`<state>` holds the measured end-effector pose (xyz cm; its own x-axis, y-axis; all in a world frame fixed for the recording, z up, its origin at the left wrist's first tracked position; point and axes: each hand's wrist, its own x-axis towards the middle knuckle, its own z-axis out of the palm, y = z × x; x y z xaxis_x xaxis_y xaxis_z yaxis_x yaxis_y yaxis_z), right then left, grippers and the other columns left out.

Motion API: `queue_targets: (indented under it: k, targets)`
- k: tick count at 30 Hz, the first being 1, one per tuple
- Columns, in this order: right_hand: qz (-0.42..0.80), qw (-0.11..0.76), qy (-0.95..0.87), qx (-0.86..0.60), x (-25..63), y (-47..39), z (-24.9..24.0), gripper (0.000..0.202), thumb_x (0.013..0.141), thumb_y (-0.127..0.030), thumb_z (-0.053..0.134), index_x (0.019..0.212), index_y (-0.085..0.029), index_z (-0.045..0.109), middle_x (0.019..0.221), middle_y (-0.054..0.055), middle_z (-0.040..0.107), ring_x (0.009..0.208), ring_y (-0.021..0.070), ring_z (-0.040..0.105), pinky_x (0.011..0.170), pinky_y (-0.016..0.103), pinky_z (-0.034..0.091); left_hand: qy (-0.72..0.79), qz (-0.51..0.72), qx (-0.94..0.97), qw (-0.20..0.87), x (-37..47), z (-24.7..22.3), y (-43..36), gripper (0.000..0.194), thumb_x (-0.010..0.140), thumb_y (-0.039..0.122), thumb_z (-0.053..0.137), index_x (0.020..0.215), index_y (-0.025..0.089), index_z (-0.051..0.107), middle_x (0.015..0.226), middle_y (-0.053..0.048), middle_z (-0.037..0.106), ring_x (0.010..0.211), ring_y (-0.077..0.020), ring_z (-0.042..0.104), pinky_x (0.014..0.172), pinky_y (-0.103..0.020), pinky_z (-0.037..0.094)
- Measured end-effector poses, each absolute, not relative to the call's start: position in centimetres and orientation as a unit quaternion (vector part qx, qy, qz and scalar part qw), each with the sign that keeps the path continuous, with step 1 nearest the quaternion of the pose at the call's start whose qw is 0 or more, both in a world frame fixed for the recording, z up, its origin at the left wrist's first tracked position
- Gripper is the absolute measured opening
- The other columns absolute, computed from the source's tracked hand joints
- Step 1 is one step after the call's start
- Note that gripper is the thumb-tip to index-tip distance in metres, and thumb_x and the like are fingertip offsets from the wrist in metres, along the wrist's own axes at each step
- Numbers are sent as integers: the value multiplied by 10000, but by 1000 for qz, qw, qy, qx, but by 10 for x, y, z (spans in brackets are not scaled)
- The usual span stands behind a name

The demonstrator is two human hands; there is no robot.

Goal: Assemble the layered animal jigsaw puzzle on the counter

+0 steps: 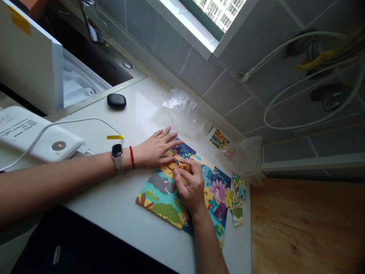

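Note:
A colourful animal jigsaw puzzle (159, 190) lies on the white counter, with a hippo, a crocodile and a peacock on it. My left hand (158, 148) rests flat over its upper left edge, fingers spread. My right hand (192, 186) is bent over the middle, with thumb and forefinger closed at an orange spotted puzzle piece (172, 165) beside my left fingertips. My right hand and forearm hide part of the picture. Loose puzzle pieces (237, 213) lie stacked beside the right edge, with more pieces (239, 185) just above them.
A crumpled clear plastic bag (182, 110) and a small picture card (218, 137) lie behind the puzzle. Another clear bag (248, 156) is at right. Left are a black case (116, 101), a white power bank (42, 133) with cable, an open white box (58, 76) and a sink (114, 72).

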<state>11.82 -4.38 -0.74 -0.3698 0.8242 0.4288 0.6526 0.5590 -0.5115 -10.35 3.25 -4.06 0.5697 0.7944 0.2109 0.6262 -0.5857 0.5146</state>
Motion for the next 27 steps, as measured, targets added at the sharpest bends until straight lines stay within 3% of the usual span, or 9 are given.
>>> queue_targets:
  k: [7, 13, 17, 22, 27]
  targets:
    - [135, 295, -825, -463, 117, -43, -7, 200, 995, -211, 651, 944, -282, 831, 1263, 89, 720, 1210, 283, 630, 1087, 544, 545, 375, 235, 873, 206, -103, -44, 34, 567, 1016, 464, 643, 1564, 371, 535, 1696, -120, 402, 1615, -489, 223, 1268, -691, 236]
    - [146, 307, -821, -458, 116, -42, -8, 190, 995, -198, 656, 923, -261, 820, 1214, 95, 735, 1155, 273, 639, 1043, 519, 554, 388, 260, 856, 223, -101, -41, 31, 470, 1072, 415, 542, 1526, 296, 567, 1653, -124, 476, 1613, -441, 275, 1272, -657, 283]
    - [147, 317, -817, -459, 116, -43, -9, 179, 1002, -207, 657, 949, -250, 822, 1166, 101, 736, 1116, 268, 645, 1005, 500, 561, 382, 341, 822, 248, -101, -40, 37, 363, 1094, 256, 441, 1387, 212, 649, 1528, -131, 602, 1575, -351, 388, 1271, -589, 365]
    - [157, 308, -812, -470, 118, -44, -9, 187, 1002, -221, 651, 971, -263, 831, 1158, 98, 734, 1116, 267, 657, 981, 477, 572, 359, 391, 817, 227, -102, -39, 45, 430, 918, 23, 470, 1216, 216, 712, 1315, -87, 730, 1398, -275, 578, 1237, -573, 433]
    - [157, 304, -815, -468, 119, -44, -9, 193, 1006, -223, 645, 989, -255, 834, 1177, 106, 734, 1125, 267, 658, 982, 474, 574, 327, 390, 822, 255, -103, -33, 43, 450, 816, -17, 479, 1061, 225, 769, 1128, -59, 792, 1187, -244, 673, 1112, -472, 540]
